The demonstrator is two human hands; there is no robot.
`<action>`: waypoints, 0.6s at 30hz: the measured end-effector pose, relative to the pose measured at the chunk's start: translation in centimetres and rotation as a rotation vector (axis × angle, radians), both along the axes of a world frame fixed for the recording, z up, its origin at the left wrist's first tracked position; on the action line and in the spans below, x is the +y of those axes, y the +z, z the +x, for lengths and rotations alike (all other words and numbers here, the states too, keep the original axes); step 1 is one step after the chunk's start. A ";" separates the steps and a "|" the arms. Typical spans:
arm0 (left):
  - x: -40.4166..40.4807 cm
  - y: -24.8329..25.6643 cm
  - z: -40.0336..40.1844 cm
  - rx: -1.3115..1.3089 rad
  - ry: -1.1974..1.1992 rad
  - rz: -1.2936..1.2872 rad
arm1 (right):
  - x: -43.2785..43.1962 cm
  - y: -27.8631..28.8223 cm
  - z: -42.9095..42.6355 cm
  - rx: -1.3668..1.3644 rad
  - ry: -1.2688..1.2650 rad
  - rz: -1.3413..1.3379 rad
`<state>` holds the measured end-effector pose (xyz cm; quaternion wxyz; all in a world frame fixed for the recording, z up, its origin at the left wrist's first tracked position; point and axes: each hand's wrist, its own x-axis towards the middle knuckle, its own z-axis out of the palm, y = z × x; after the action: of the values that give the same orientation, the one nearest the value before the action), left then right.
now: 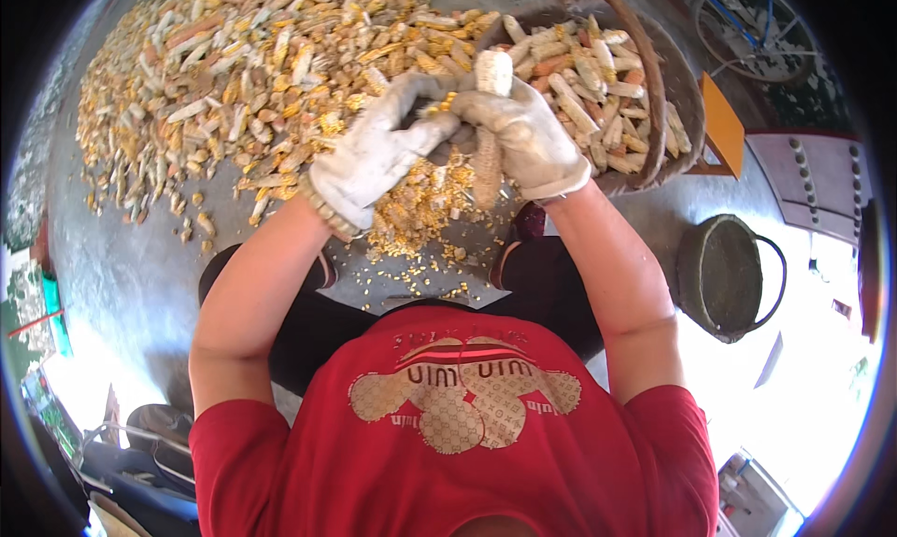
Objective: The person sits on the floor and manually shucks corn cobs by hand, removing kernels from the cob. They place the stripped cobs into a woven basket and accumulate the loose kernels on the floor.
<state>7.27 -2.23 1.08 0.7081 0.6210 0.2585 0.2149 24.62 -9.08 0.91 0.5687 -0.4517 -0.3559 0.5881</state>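
Both of my hands wear whitish work gloves and meet above the pile. My left hand [385,145] is closed around a small corn cob piece with yellow kernels [440,107], mostly hidden by the fingers. My right hand [525,131] grips a stripped pale corn cob [494,72], its rounded end sticking up past the fingers. Below that hand, a long brownish cob [488,169] points down towards me; whether it is a separate piece I cannot tell. Loose yellow kernels [413,211] lie heaped on the floor beneath the hands.
A wide heap of corn cobs [231,82] covers the floor ahead and to the left. A handled wicker basket [655,103] of cobs stands at the right front. Farther right are a dark bucket [722,278], an orange board [722,124] and a bicycle wheel [753,29].
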 end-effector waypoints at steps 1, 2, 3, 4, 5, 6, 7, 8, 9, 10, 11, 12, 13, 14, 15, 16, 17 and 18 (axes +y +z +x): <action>-0.1 1.0 0.1 0.054 0.003 0.024 | 0.2 0.4 0.2 -0.037 0.039 -0.073; -0.4 1.1 0.3 0.093 0.065 0.011 | 0.5 -1.3 1.3 -0.535 0.075 0.319; -0.6 1.0 0.2 0.099 0.111 -0.039 | 0.6 -1.1 0.5 -0.232 0.080 0.078; -0.6 0.8 0.2 0.117 0.125 -0.082 | 0.5 -0.6 -0.1 0.082 -0.004 -0.157; -0.5 0.5 0.3 0.136 0.140 -0.125 | 0.6 -1.8 0.2 0.075 -0.017 -0.108; -0.4 0.1 0.3 0.124 0.169 -0.193 | 0.7 -1.8 -0.2 0.131 -0.014 -0.117; -0.2 -0.3 0.3 0.074 0.201 -0.216 | 0.6 -1.8 -0.6 0.186 -0.011 -0.126; -0.2 -0.5 0.4 0.101 0.200 -0.172 | 0.6 -1.6 -0.7 0.166 -0.013 -0.128; -0.3 -0.2 0.5 0.133 0.200 -0.128 | 0.6 -1.4 -0.8 0.138 0.003 -0.111; -0.4 -0.3 0.3 0.132 0.188 -0.118 | 0.5 -1.0 -0.9 0.109 0.019 -0.096; -0.3 -0.6 0.1 0.130 0.177 -0.109 | 0.6 -0.9 -1.0 0.080 0.036 -0.080; -0.4 -0.6 0.0 0.128 0.163 -0.102 | 0.5 -1.6 -0.8 0.023 0.060 -0.031; -0.4 -0.4 0.0 0.124 0.195 -0.204 | 0.5 -2.2 -0.6 -0.036 0.081 0.020; -0.4 0.1 0.0 0.120 0.228 -0.306 | 0.4 -2.6 -0.3 0.003 0.084 0.010; -0.4 0.5 -0.4 0.125 0.276 -0.405 | 0.5 -2.8 -0.6 0.054 0.102 0.003; -0.3 0.1 -0.7 0.128 0.277 -0.404 | 0.4 -2.2 -1.1 -0.038 0.099 0.007; -0.2 -0.5 -0.7 0.131 0.280 -0.404 | 0.5 -2.6 -1.0 -0.134 0.119 0.077; 0.0 -1.0 -1.1 0.136 0.292 -0.400 | 0.9 -2.8 -1.0 -0.225 0.146 0.153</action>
<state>6.21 -2.21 0.13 0.7592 0.4378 0.4299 0.2173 23.58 -8.16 -1.85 0.5138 -0.4431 -0.4932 0.5445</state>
